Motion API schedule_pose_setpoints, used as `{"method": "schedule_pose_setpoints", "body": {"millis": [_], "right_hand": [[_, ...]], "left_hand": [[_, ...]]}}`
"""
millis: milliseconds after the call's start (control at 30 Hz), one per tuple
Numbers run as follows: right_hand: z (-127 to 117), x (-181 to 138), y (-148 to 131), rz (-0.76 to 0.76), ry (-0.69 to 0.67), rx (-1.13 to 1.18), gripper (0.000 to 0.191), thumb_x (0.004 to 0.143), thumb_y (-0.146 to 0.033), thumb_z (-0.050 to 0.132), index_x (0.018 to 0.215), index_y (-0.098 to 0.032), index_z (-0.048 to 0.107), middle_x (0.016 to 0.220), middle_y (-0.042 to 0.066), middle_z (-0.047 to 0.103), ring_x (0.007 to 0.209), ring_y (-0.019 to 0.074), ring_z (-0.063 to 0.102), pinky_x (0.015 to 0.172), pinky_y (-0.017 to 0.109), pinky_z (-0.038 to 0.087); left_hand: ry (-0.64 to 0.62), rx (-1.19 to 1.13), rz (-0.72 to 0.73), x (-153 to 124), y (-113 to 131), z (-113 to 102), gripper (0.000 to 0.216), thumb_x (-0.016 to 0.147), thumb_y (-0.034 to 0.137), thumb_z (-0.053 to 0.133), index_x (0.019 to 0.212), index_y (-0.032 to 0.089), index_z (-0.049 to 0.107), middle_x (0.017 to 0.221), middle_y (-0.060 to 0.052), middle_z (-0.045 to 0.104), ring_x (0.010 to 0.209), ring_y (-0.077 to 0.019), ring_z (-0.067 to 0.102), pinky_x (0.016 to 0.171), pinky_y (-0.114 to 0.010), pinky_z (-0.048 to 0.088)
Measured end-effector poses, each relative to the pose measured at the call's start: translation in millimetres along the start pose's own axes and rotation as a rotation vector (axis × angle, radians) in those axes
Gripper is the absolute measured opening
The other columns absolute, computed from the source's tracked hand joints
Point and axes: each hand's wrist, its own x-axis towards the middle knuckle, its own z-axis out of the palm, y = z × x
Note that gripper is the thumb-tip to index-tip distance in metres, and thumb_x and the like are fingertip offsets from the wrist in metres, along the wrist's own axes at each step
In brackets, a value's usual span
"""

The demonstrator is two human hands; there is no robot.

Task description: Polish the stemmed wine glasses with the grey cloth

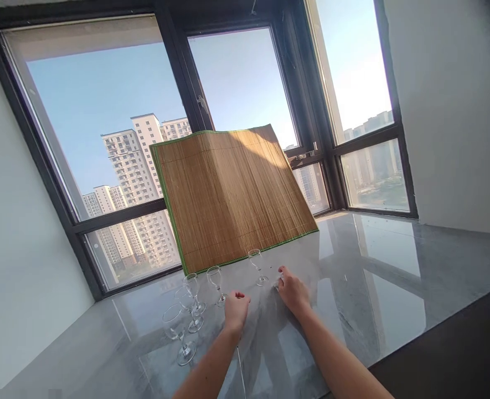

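My left hand (236,311) rests on the grey marble counter (373,288) with its fingers curled in; what they hold, if anything, I cannot make out. My right hand (293,292) lies a little further right, also curled, its fingertips pinched at the counter surface. A faint pale patch lies on the stone between the two hands. Several clear stemmed wine glasses stand just beyond and left of my hands: one (256,266) between the hands at the mat's foot, one (215,284) near my left hand, others (177,332) further left.
A bamboo mat with a green edge (232,194) leans upright against the dark-framed windows (186,83). Tower blocks show outside. White walls close both sides. The counter's dark front edge (448,343) runs at the lower right.
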Motion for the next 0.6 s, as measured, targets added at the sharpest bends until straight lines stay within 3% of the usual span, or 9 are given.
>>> {"method": "schedule_pose_setpoints", "body": {"millis": [200,300,367,433,600], "right_hand": [[0.8,0.5,-1.0,-0.012,0.035,0.003,0.030,0.092,-0.017,0.041,0.118,-0.020,0.055,0.094,0.010,0.073,0.089,0.0229,0.069,0.069,0.027,0.037],[1.5,1.9,-0.6,-0.012,0.055,-0.009,0.030,0.090,-0.016,0.042,0.117,-0.021,0.056,0.091,0.007,0.074,0.085,0.0220,0.070,0.067,0.027,0.039],[2.7,3.4,0.4,-0.008,0.066,-0.014,0.031,0.090,-0.016,0.042,0.116,-0.022,0.056,0.091,0.006,0.074,0.086,0.0218,0.070,0.068,0.027,0.040],[3.8,4.4,1.6,0.000,0.067,-0.015,0.031,0.090,-0.016,0.042,0.117,-0.023,0.055,0.091,0.007,0.074,0.087,0.0220,0.070,0.068,0.028,0.040],[4.1,2.2,3.2,-0.010,0.038,0.000,0.031,0.092,-0.017,0.039,0.119,-0.022,0.053,0.093,0.009,0.073,0.088,0.0230,0.070,0.071,0.028,0.041]], "left_hand": [[-0.112,-0.118,0.046,27.6,51.0,46.6,0.046,0.072,0.025,0.070,0.114,0.012,0.061,0.074,-0.005,0.071,0.065,-0.0163,0.064,0.060,-0.024,0.044],[-0.145,-0.109,0.045,46.1,64.5,60.9,0.029,0.075,0.024,0.066,0.101,0.012,0.065,0.062,-0.001,0.065,0.059,-0.0164,0.062,0.058,-0.024,0.042],[-0.145,-0.080,0.057,52.0,65.8,66.5,0.010,0.077,0.025,0.063,0.080,0.015,0.066,0.058,-0.001,0.062,0.060,-0.0168,0.061,0.059,-0.024,0.041],[-0.134,-0.046,0.081,51.5,61.4,68.1,0.015,0.079,0.023,0.060,0.065,0.017,0.062,0.059,-0.003,0.063,0.064,-0.0174,0.062,0.062,-0.024,0.040],[-0.083,0.017,0.130,25.5,31.2,47.7,0.016,0.080,0.018,0.056,0.065,0.018,0.060,0.074,-0.007,0.069,0.076,-0.0183,0.064,0.068,-0.025,0.038]]}}
